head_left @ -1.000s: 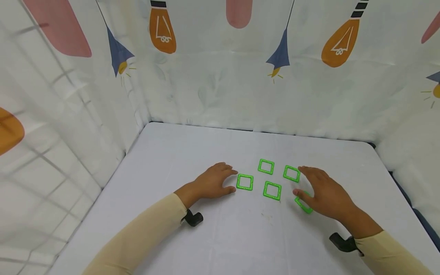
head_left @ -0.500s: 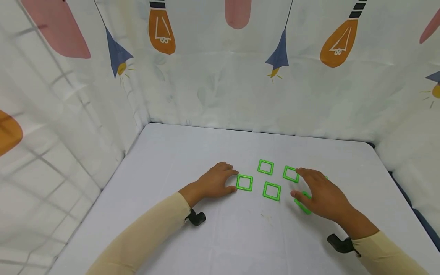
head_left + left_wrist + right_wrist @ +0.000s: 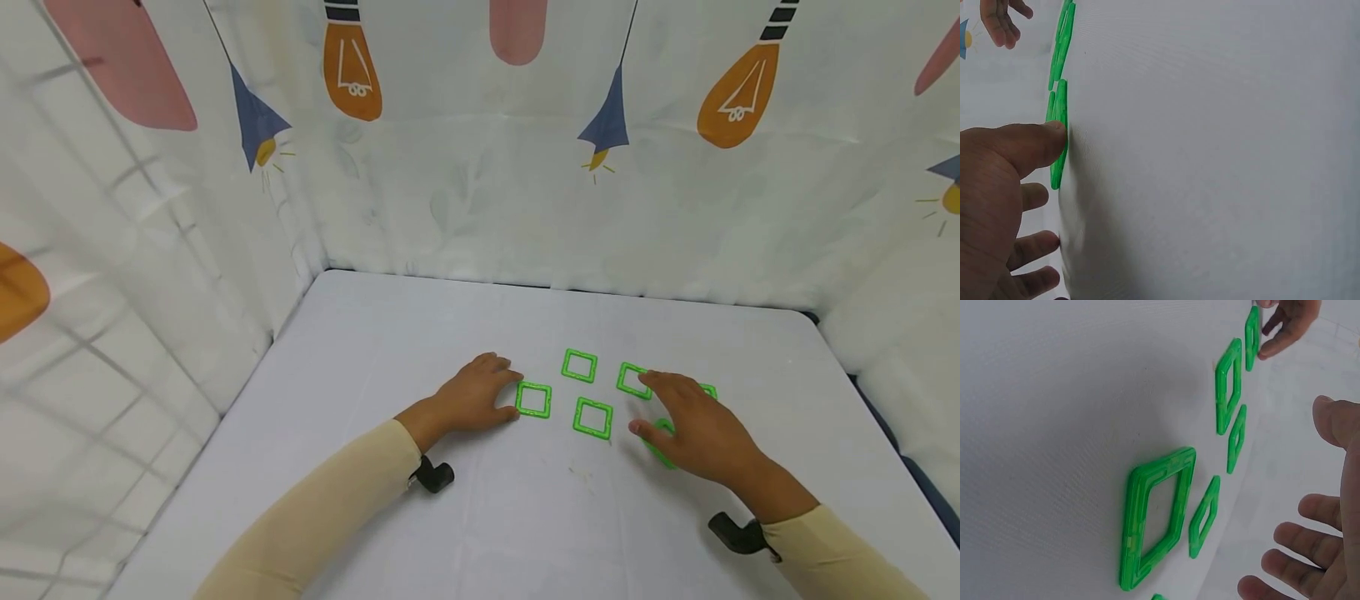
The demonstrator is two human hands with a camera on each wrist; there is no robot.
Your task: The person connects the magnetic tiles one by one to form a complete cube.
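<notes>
Several green square-frame magnetic tiles lie flat on the table. My left hand [image 3: 472, 393] is at the leftmost tile [image 3: 548, 401], thumb and index finger spread at its left corners. In the left wrist view, the thumb overlaps a tile [image 3: 1061, 103]; whether it touches cannot be told. My right hand [image 3: 705, 433] hovers with fingers spread over the right-hand tiles, holding nothing. It partly hides a near tile [image 3: 660, 456], a far-right tile [image 3: 708, 389] and the edge of a back tile [image 3: 636, 367]. From the right wrist, a large-looking tile [image 3: 1137, 519] appears apart from the fingers.
Between the hands lie a front middle tile [image 3: 608, 422] and a back middle tile [image 3: 581, 353]. A white table [image 3: 420, 325] carries them all. Patterned white curtains [image 3: 480, 183] hang behind and at the sides. Each wrist wears a black camera mount [image 3: 435, 477].
My right hand has drifted slightly left and down, uncovering the far-right tile. My left hand has shifted very slightly right toward the leftmost tile. The tiles have stayed in place.
</notes>
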